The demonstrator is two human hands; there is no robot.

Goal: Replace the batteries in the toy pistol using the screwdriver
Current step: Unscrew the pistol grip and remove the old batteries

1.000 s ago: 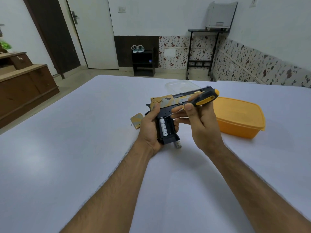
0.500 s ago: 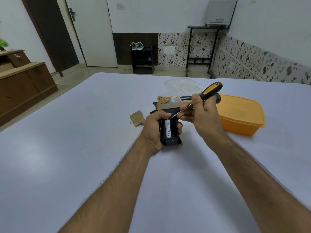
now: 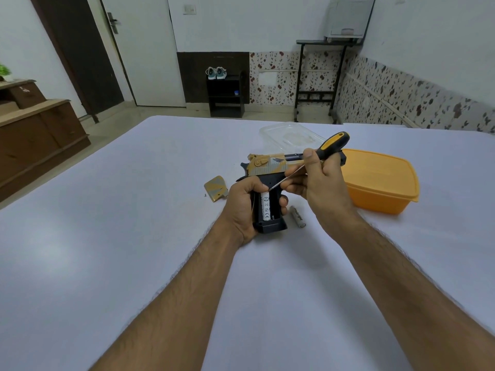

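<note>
My left hand [image 3: 242, 207] grips the black grip of the gold and black toy pistol [image 3: 267, 167], held over the white table. The grip's battery bay is open and a white battery [image 3: 266, 208] sits in it. My right hand [image 3: 321, 180] holds the screwdriver [image 3: 332, 143] by its black and yellow handle, the thin shaft slanting down-left so its tip touches the top end of that battery. A second battery [image 3: 297, 216] lies loose on the table just right of the grip. The gold battery cover [image 3: 215, 188] lies left of the pistol.
An orange plastic box [image 3: 383, 183] stands on the white table [image 3: 107, 236] right of my hands, with its clear lid [image 3: 289, 135] lying behind the pistol. A tiny screw [image 3: 205, 195] lies by the cover. Wooden furniture stands off the table at far left.
The pistol has tilted so its grip points toward me. The screwdriver handle rose and its tip came down onto the battery. The loose battery, hidden half a second ago, shows again.
</note>
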